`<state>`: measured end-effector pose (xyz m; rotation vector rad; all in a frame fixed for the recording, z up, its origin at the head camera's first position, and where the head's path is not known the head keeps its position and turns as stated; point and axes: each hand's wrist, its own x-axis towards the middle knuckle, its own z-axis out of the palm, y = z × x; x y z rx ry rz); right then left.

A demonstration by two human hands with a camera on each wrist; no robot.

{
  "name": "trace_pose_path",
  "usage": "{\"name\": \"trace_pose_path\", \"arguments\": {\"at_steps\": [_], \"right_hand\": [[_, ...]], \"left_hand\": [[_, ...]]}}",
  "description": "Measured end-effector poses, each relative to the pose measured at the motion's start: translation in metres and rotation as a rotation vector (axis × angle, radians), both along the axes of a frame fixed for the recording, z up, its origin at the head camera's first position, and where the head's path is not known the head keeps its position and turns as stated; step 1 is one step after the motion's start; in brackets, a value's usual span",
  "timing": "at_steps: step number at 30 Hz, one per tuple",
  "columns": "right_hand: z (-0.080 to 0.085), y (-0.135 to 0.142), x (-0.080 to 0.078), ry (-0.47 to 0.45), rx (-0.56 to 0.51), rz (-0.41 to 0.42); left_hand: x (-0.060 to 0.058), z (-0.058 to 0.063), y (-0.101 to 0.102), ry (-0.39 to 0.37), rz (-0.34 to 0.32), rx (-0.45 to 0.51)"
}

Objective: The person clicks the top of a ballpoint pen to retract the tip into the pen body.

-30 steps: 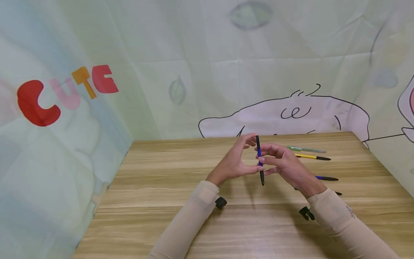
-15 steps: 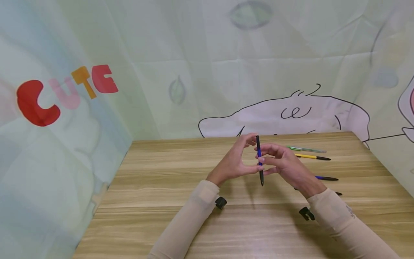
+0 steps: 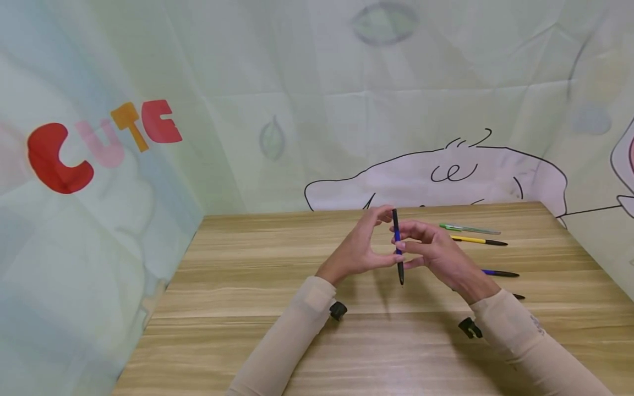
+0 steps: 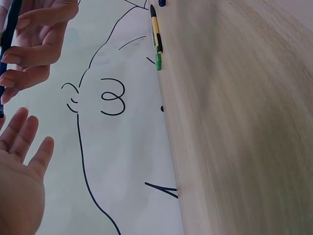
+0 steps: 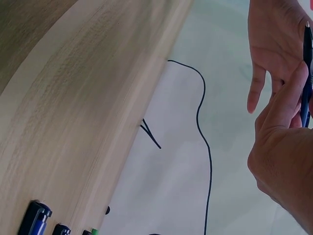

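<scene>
A blue and black pen (image 3: 397, 231) is held nearly upright above the wooden table, between both hands. My right hand (image 3: 441, 256) pinches its middle with thumb and fingers. From the other side, my left hand (image 3: 356, 247) spans it in a wide C, index finger near the top end and thumb against the lower part. The left wrist view shows the pen (image 4: 8, 34) cut off at the frame edge, with the left hand (image 4: 22, 191) below. In the right wrist view, the pen's metal tip points up, and the right hand (image 5: 283, 147) grips the pen (image 5: 307, 73).
To the right on the table (image 3: 238, 308) lie a green clear pen (image 3: 469, 229), a yellow and black pen (image 3: 479, 240), a blue and black pen (image 3: 501, 273) and a dark pen end (image 3: 518, 297), partly hidden by the right arm. A printed cloth (image 3: 297, 110) hangs behind.
</scene>
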<state>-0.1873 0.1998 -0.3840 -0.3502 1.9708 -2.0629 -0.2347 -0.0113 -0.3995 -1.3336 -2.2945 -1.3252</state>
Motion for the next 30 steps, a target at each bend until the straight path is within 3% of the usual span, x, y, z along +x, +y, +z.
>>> {"name": "trace_pose_path", "arguments": {"at_steps": [12, 30], "right_hand": [[-0.003, 0.000, 0.000, 0.022, -0.004, 0.018], [-0.003, 0.007, 0.000, 0.017, 0.090, 0.022]], "left_hand": [[0.000, 0.001, -0.002, 0.016, 0.011, -0.015], [-0.003, 0.002, -0.011, 0.059, 0.034, -0.051]]}}
